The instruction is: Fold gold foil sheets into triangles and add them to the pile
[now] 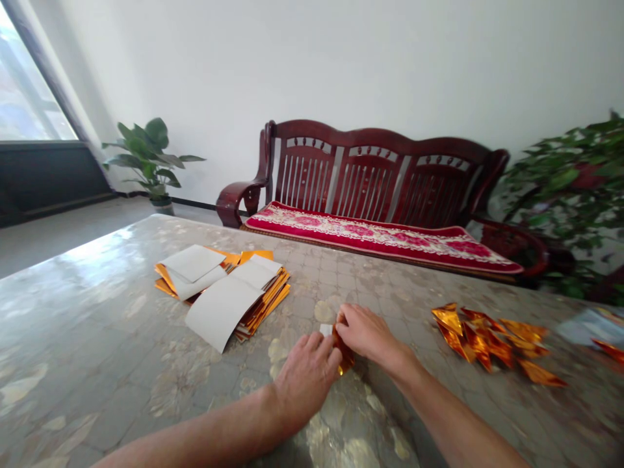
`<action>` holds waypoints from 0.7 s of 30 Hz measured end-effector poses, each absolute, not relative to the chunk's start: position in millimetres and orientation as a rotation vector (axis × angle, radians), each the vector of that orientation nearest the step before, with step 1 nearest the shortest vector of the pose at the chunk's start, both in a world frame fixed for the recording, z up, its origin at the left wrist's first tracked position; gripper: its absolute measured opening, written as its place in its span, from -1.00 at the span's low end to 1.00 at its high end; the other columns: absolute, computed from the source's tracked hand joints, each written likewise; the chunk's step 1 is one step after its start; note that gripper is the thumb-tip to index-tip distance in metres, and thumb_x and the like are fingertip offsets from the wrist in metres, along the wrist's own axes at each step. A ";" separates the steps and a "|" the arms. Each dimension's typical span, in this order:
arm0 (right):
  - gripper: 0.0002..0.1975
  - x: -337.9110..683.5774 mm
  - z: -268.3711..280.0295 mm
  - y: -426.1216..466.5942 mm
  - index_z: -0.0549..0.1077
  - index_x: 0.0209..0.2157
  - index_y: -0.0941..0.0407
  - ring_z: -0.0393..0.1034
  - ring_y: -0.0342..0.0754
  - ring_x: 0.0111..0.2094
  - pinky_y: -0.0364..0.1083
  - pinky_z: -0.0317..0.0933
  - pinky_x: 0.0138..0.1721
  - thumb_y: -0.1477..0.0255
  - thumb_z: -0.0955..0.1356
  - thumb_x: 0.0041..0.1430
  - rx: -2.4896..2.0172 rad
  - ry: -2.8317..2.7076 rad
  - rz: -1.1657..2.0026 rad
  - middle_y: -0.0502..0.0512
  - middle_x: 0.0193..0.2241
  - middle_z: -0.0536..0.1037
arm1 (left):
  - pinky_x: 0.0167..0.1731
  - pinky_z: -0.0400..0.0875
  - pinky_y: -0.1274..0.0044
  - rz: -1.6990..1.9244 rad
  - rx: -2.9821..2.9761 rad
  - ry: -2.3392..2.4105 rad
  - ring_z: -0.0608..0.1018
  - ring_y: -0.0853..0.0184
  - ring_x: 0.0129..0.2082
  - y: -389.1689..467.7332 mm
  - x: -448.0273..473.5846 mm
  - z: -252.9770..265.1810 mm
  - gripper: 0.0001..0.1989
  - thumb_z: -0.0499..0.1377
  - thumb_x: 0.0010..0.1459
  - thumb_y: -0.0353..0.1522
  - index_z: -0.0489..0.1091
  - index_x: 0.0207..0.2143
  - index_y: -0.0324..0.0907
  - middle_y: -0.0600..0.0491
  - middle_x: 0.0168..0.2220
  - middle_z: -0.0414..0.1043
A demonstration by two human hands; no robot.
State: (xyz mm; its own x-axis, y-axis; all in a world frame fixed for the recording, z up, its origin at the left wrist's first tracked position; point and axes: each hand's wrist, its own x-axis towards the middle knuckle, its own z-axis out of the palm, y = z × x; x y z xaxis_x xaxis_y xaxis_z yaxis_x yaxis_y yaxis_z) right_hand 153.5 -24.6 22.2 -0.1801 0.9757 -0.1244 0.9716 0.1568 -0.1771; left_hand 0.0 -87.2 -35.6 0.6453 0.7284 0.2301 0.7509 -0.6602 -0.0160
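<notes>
foil sheet, looks part-folded, gripped by left hand and right hand on tabletop; folded pieces right of right hand seem done, sheet stack beyond left hand remains.

Two human arms, bare from forearm down. Left forearm: uncovered along whole visible length, rounded, smooth in outline, narrowing toward bare wrist. Left grip: bare hand, broad back, rounded knuckles, fingers ungloved, tips partly hidden. Right forearm: likewise uncovered as far as lower edge of view, slim, tapering to bare wrist. Right grip: bare hand, smooth back, ungloved. Fingernails too small and blurred to make out. Upper arms outside view.
</notes>
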 end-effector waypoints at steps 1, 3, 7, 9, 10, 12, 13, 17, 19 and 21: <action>-0.83 153.5 22.2 -24.4 0.47 -0.29 0.07 0.40 -0.04 -0.27 -0.12 0.02 -0.36 0.44 0.26 0.12 -2.007 -2.372 0.353 0.08 -0.28 0.56 | -0.24 0.33 0.37 -0.309 -2.750 -1.239 0.38 0.19 -0.16 -87.6 0.2 -35.7 -0.87 0.15 0.26 -0.40 0.30 -0.14 -0.16 0.01 -0.14 0.35; -0.83 153.7 22.1 -23.4 0.47 -0.29 0.07 0.41 -0.06 -0.30 -0.13 0.01 -0.39 0.44 0.27 0.11 -2.016 -2.369 0.377 0.07 -0.30 0.57 | -0.24 0.32 0.37 -0.304 -2.756 -1.227 0.38 0.19 -0.16 -88.4 0.5 -35.4 -0.88 0.15 0.26 -0.40 0.30 -0.15 -0.17 0.00 -0.14 0.34; -0.85 153.7 23.5 -21.3 0.49 -0.39 0.07 0.40 -0.07 -0.32 -0.14 0.01 -0.39 0.48 0.27 0.09 -1.995 -2.379 0.372 0.07 -0.33 0.56 | -0.24 0.32 0.37 -0.303 -2.760 -1.217 0.38 0.19 -0.15 -89.4 0.7 -34.1 -0.90 0.14 0.25 -0.42 0.30 -0.17 -0.17 -0.01 -0.15 0.35; -0.85 153.8 24.5 -20.7 0.49 -0.42 0.07 0.39 -0.07 -0.33 -0.14 0.00 -0.40 0.50 0.27 0.08 -1.982 -2.377 0.371 0.06 -0.35 0.55 | -0.24 0.32 0.37 -0.315 -2.759 -1.225 0.39 0.18 -0.16 -89.6 0.7 -33.5 -0.90 0.15 0.24 -0.42 0.30 -0.18 -0.17 -0.01 -0.15 0.35; -0.85 153.9 24.5 -20.4 0.49 -0.42 0.07 0.38 -0.08 -0.35 -0.15 0.00 -0.41 0.50 0.28 0.07 -1.978 -2.372 0.377 0.06 -0.36 0.55 | -0.25 0.33 0.37 -0.322 -2.757 -1.227 0.39 0.18 -0.16 -89.7 0.7 -33.2 -0.90 0.15 0.24 -0.42 0.30 -0.18 -0.17 0.00 -0.15 0.36; -0.86 154.9 23.3 -19.3 0.49 -0.42 0.07 0.37 -0.10 -0.39 -0.16 -0.02 -0.43 0.50 0.28 0.06 -1.974 -2.354 0.403 0.02 -0.41 0.54 | -0.25 0.33 0.37 -0.328 -2.759 -1.220 0.39 0.18 -0.16 -90.1 0.5 -32.6 -0.90 0.15 0.23 -0.43 0.30 -0.18 -0.17 0.00 -0.15 0.36; -0.87 155.8 21.9 -18.5 0.49 -0.42 0.07 0.37 -0.11 -0.41 -0.16 -0.02 -0.44 0.50 0.29 0.04 -1.972 -2.342 0.424 0.01 -0.43 0.54 | -0.25 0.33 0.36 -0.330 -2.758 -1.217 0.39 0.18 -0.16 -90.3 0.5 -32.2 -0.90 0.15 0.24 -0.43 0.30 -0.18 -0.17 0.00 -0.15 0.36; -0.86 162.4 13.3 -16.3 0.51 -0.36 0.05 0.40 -0.14 -0.44 -0.20 0.01 -0.48 0.44 0.34 -0.01 -1.972 -2.268 0.520 -0.03 -0.45 0.58 | -0.24 0.32 0.37 -0.323 -2.755 -1.223 0.39 0.18 -0.16 -90.7 0.6 -31.8 -0.89 0.13 0.26 -0.41 0.30 -0.15 -0.17 0.00 -0.14 0.36; -0.86 165.9 9.2 -17.7 0.53 -0.36 0.06 0.42 -0.13 -0.45 -0.20 0.04 -0.48 0.40 0.34 -0.01 -1.969 -2.193 0.592 -0.02 -0.47 0.59 | -0.25 0.32 0.38 -0.320 -2.761 -1.230 0.40 0.19 -0.16 -90.6 0.7 -32.1 -0.88 0.14 0.27 -0.40 0.30 -0.13 -0.17 0.00 -0.13 0.37; -0.87 167.7 6.4 -21.6 0.54 -0.40 0.07 0.43 -0.12 -0.45 -0.19 0.06 -0.47 0.38 0.35 0.00 -1.962 -2.116 0.668 -0.02 -0.50 0.59 | -0.24 0.33 0.37 -0.330 -2.763 -1.238 0.40 0.19 -0.15 -90.6 0.7 -32.3 -0.85 0.14 0.26 -0.40 0.30 -0.11 -0.16 0.00 -0.12 0.37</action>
State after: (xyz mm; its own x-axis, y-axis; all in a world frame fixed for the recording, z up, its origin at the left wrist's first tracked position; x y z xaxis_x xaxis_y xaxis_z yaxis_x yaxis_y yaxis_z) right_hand 167.7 -21.6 6.4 -0.1131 0.9792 -0.1686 0.8985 0.0283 -0.4381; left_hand 0.7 -90.6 -32.3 0.6469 0.7256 0.2348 0.7462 -0.6657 0.0014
